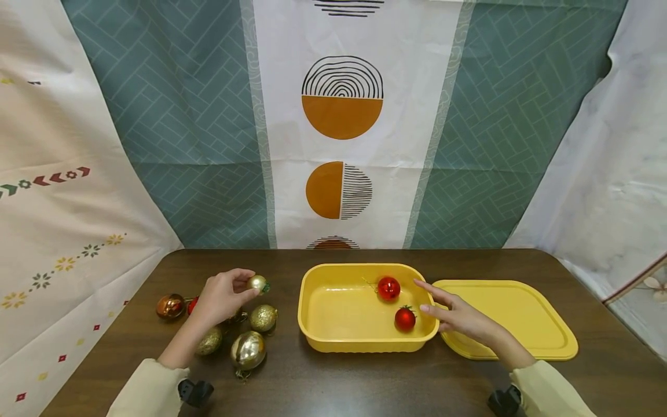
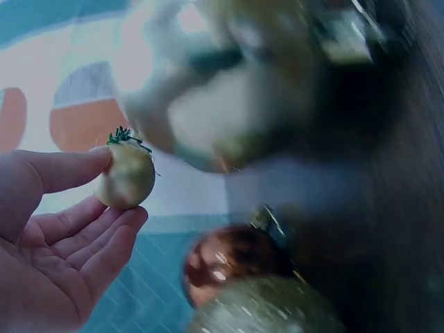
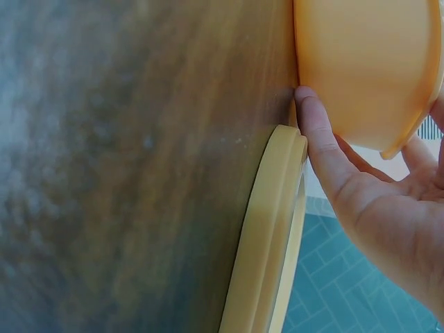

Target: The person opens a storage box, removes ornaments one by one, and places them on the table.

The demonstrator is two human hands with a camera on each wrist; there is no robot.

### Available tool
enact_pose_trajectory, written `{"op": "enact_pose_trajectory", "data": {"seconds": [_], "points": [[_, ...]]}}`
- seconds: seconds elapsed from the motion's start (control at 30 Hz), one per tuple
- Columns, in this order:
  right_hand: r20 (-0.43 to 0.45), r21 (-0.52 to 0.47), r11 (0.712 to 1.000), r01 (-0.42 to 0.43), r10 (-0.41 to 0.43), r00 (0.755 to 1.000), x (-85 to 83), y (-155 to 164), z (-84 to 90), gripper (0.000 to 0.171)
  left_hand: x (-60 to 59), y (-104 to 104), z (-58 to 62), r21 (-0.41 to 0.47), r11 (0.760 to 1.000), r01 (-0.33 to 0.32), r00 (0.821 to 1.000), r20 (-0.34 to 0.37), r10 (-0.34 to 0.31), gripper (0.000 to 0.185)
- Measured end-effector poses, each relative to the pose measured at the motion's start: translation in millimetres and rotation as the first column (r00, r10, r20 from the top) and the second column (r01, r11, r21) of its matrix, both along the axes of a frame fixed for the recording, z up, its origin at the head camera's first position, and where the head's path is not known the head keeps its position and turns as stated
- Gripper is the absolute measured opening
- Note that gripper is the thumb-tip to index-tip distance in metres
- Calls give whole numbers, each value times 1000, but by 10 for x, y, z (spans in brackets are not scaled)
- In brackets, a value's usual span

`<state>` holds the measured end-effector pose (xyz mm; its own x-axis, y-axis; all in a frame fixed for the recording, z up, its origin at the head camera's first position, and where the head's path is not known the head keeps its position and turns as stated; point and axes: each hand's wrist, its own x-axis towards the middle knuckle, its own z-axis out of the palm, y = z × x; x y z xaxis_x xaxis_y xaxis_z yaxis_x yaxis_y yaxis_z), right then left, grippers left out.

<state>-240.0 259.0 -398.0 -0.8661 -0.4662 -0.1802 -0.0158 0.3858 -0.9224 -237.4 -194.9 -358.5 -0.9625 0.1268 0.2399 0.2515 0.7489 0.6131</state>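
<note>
Between thumb and fingers, my left hand (image 1: 221,295) pinches a small gold bauble (image 1: 257,282) with a green leafy top, raised above several other baubles at the left. My right hand (image 1: 461,315) is at the right end of the yellow box (image 1: 333,346), its extended fingers overlapping the rim in the head view. In the right wrist view a fingertip (image 3: 312,107) lies against the box's outer wall, low down. Inside the box are a shiny red bauble (image 1: 388,288) and a matte red bauble (image 1: 405,318) with a green leafy top.
Around my left hand lie a copper bauble (image 1: 170,306), a partly hidden red bauble (image 1: 193,304), glittery gold baubles (image 1: 263,318) and a large shiny gold bauble (image 1: 248,351). A yellow lid (image 1: 516,318) rests flat right of the box. Fabric hangs behind the dark wooden table (image 1: 354,382).
</note>
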Motion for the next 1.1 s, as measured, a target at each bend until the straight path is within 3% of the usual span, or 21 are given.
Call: {"op": "enact_pose_trajectory", "data": {"seconds": [0.27,0.53,1.1], "points": [[-5,3,1000,1,-1,1000,-10,7,-21,62,-142,-138,-183,-60,997,-43,998,38,45,34],[4,9,1000,12,-12,1000,-31,5,-42,61,-221,-189,-309,-127,991,-44,997,50,51,34],[10,11,1000,19,-19,1000,-24,-5,-45,61,-281,-177,-390,-172,985,-5,997,77,18,35]]}}
